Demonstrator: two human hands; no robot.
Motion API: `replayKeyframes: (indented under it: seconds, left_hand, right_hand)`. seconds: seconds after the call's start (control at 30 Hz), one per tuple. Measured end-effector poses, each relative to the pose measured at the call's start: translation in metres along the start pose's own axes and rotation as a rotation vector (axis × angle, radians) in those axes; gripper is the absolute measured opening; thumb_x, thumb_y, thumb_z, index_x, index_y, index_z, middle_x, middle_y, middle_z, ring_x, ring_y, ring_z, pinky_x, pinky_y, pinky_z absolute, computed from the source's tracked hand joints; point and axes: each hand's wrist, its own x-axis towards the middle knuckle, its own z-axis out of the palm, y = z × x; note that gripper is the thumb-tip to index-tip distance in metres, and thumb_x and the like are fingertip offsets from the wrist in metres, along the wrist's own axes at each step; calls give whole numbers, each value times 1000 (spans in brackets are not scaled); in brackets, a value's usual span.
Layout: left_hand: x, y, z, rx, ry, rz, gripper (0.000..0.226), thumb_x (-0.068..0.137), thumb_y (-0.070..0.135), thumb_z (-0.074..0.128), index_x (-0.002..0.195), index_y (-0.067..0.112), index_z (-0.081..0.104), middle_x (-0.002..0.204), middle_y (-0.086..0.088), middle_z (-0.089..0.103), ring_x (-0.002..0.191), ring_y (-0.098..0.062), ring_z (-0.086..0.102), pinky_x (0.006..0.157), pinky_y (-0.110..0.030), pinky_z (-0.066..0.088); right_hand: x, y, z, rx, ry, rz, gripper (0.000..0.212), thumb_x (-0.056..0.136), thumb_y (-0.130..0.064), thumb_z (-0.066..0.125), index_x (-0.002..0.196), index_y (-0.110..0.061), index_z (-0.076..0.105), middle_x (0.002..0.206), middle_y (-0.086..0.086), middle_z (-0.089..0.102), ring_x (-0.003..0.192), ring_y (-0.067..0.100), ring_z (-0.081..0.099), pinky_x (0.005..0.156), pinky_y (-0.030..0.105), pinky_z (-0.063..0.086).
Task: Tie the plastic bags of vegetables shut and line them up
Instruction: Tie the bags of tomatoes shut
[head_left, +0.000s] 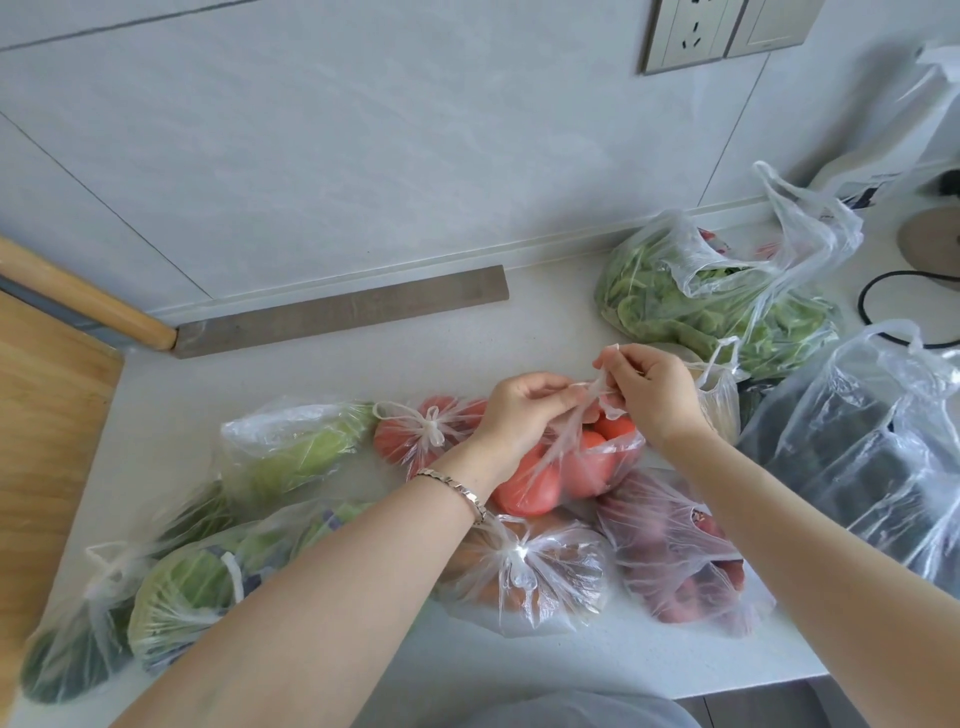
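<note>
A clear bag of red tomatoes (566, 470) lies in the middle of the white counter (322, 374). My left hand (524, 410) pinches one twisted handle of this bag, and my right hand (649, 392) pinches the other handle just to the right of it. Behind my left hand lies a knotted bag of tomatoes (415, 434). To the left lie a bag with a pale green vegetable (291, 452), a knotted bag with a green cabbage (182, 587) and a dark green bag (67, 660). In front lie a knotted bag of orange produce (524, 577) and a bag of dark red produce (680, 561).
An untied bag of leafy greens (717, 296) lies at the back right. A large bag with dark contents (862, 457) stands at the right edge. A wooden board (47, 426) lies at the left, and a black cable (883, 291) runs at the far right.
</note>
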Motion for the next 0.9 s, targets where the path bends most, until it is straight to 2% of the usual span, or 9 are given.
replayKeyframes:
  seconds: [0.13, 0.23, 0.37, 0.43, 0.53, 0.6, 0.7, 0.8, 0.9]
  left_hand:
    - [-6, 2, 9, 199, -183, 61, 14, 93, 11, 51, 79, 12, 52, 69, 4, 66, 66, -8, 62, 70, -21, 51]
    - [-3, 4, 13, 354, -111, 165, 20, 91, 9, 53, 73, 16, 50, 61, 5, 60, 59, -8, 55, 70, -26, 46]
    - [2, 1, 5, 418, 27, 218, 20, 89, 11, 56, 72, 20, 51, 65, 2, 61, 63, -17, 56, 75, -36, 49]
    - [4, 0, 3, 405, 58, 215, 9, 88, 11, 58, 79, 14, 56, 69, 1, 62, 60, -13, 57, 74, -34, 49]
    - [7, -1, 6, 395, 74, 182, 7, 87, 13, 59, 88, 7, 62, 71, 0, 62, 62, -12, 57, 75, -33, 49]
    - [5, 0, 9, 242, 70, 76, 10, 89, 11, 57, 89, 3, 63, 69, 1, 64, 64, -12, 59, 74, -30, 50]
    - [5, 7, 10, -264, -36, -140, 16, 92, 4, 49, 79, 3, 58, 54, 2, 65, 50, -7, 59, 57, -20, 49]
    - [8, 11, 3, -364, -99, -263, 20, 92, 10, 48, 76, 7, 59, 54, 0, 63, 53, -11, 57, 64, -25, 45]
    - [15, 6, -10, 214, -52, -144, 26, 85, 23, 56, 63, 11, 53, 64, -7, 52, 63, -19, 50, 67, -27, 37]
  right_hand:
    - [6, 7, 3, -113, 43, 34, 26, 88, -20, 55, 72, -2, 63, 53, 5, 52, 50, 15, 47, 48, 19, 38]
    - [5, 6, 3, -210, -65, 64, 7, 81, -13, 63, 88, -13, 67, 61, -5, 53, 57, 9, 48, 50, 11, 38]
    - [-4, 5, -2, -254, -311, -8, 24, 83, -2, 54, 91, -19, 69, 69, 0, 64, 50, -1, 53, 49, 7, 41]
    - [-9, 11, -6, -125, -362, -9, 29, 81, 3, 55, 101, -12, 68, 82, 5, 71, 60, -3, 62, 62, 14, 51]
    - [-15, 21, -11, 161, -324, 10, 35, 78, 14, 58, 98, -13, 68, 83, 9, 74, 81, 29, 70, 75, 37, 56]
    - [-16, 25, -10, 245, -251, -19, 36, 77, 16, 58, 85, -17, 70, 72, -4, 74, 80, 26, 70, 75, 36, 59]
    - [-17, 17, -5, 196, -152, -49, 15, 81, 1, 63, 87, -10, 71, 63, -12, 70, 60, -3, 64, 59, 12, 53]
    - [-11, 6, -2, 119, -60, -34, 21, 91, -17, 53, 77, -13, 68, 76, -2, 68, 67, 1, 61, 69, 16, 48]
    - [-1, 21, -1, 150, 65, 162, 39, 95, -26, 42, 59, -16, 54, 73, 0, 62, 66, 12, 52, 62, 24, 40]
